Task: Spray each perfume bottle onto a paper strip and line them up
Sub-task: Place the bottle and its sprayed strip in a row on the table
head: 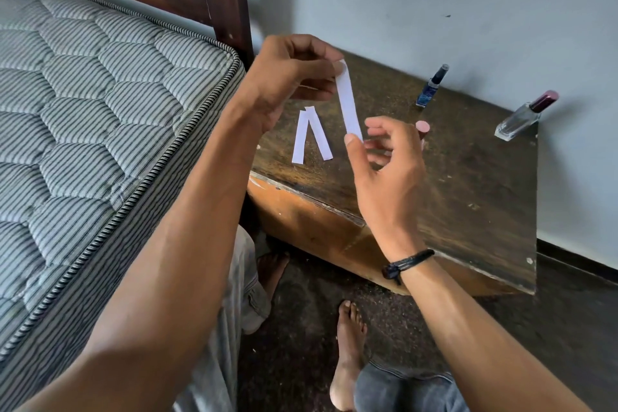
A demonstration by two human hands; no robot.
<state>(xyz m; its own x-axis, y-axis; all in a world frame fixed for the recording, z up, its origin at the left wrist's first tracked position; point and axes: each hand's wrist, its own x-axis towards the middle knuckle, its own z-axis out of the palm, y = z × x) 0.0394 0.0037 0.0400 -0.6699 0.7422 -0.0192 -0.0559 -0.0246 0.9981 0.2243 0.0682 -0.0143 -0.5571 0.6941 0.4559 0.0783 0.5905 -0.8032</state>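
Beside a striped mattress (83,110) stands a worn wooden table (468,194). Above it the left hand (287,77) pinches the top of a paper strip (347,104), and the right hand (384,160) seems to pinch its lower end. Two strips (302,137) lie below, touching at the top. The blue bottle (431,87), clear bottle (521,117) and a half-hidden pink-capped one (423,129) wait by the wall. Spraying looks next, so the right hand must let go and pick up a bottle.

No legible text, brand, number or sign: the held paper strip (347,104) and the two paper strips (302,137) near the table's (468,194) left edge are plain white, and any marking on the blue bottle (429,89) and clear bottle (516,122) along its far edge is too small to read.
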